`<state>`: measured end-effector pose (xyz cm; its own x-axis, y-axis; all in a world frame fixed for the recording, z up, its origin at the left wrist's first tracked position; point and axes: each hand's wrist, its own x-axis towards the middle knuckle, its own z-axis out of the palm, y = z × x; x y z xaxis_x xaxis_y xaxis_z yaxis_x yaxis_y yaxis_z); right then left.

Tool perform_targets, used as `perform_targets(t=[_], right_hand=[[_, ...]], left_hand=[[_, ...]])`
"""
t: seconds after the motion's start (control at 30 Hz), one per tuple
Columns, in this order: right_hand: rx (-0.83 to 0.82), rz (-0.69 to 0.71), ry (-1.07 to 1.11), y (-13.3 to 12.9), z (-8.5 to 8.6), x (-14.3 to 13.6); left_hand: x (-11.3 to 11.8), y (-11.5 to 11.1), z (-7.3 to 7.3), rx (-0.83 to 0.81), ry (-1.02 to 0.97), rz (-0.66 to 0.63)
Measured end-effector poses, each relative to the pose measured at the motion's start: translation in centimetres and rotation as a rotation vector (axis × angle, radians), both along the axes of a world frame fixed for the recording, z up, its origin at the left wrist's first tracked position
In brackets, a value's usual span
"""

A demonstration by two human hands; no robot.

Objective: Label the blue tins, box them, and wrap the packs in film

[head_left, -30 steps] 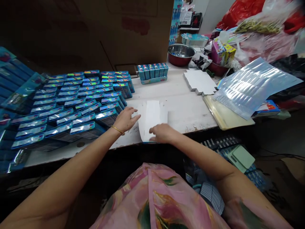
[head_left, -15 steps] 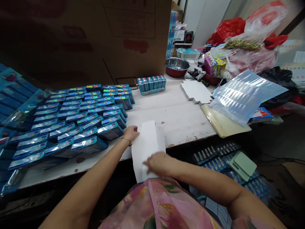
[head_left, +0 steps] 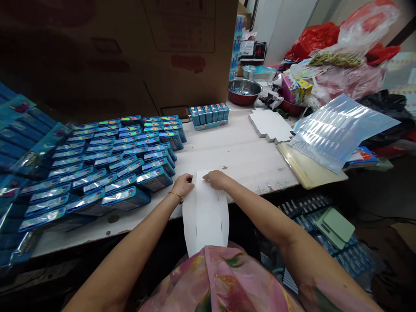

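A white creased cardboard sheet (head_left: 208, 212) lies in front of me, its far end on the table and its near end against my clothing. At its far left edge my left hand (head_left: 183, 185) is closed, fingers curled on the card. My right hand (head_left: 217, 180) is at the far right corner, its fingers pinched together on the card; the fingertips are partly hidden. Slits show along the creases of the sheet. To the left of my left hand stand rows of small blue boxes (head_left: 128, 198) with shiny tops.
Behind the blue boxes rises a large brown carton (head_left: 117, 56). A blue display tray (head_left: 211, 125) holds several small boxes. Flat white card blanks (head_left: 269, 123), shiny plastic sheets (head_left: 341, 130) and a metal bowl (head_left: 244, 91) are to the right. Below stands a green scale (head_left: 336, 227).
My right hand has moved away from me along the sheet, from its near end to its far right corner. My left hand stays near the far left edge.
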<state>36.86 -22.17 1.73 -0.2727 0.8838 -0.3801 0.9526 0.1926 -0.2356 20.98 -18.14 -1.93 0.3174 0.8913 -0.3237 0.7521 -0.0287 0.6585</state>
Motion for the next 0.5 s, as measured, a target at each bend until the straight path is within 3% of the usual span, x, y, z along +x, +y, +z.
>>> perform_targets(t=[0.1,0.2,0.27,0.33,0.4,0.5], right_hand=[[-0.050,0.084,-0.098,0.7,0.3,-0.9],[-0.048,0.069,-0.054,0.9,0.2,-0.6],[-0.026,-0.079,0.072,0.4,-0.1,0.2],[0.039,-0.325,0.169,-0.5,-0.4,1.3],[0.117,-0.502,0.219,-1.5,-0.6,2.1],[0.131,-0.504,0.274,-2.4,-0.8,2.3]], left_hand=[[0.0,-0.2,0.4,0.070,0.014,-0.067],[0.3,-0.3,1.1,0.174,0.106,-0.228],[0.6,-0.2,1.7,0.182,0.175,-0.358],[1.0,0.1,2.2,0.149,0.219,-0.452],[1.2,0.4,2.4,0.110,0.239,-0.453],[1.4,1.0,1.9,0.064,0.210,-0.379]])
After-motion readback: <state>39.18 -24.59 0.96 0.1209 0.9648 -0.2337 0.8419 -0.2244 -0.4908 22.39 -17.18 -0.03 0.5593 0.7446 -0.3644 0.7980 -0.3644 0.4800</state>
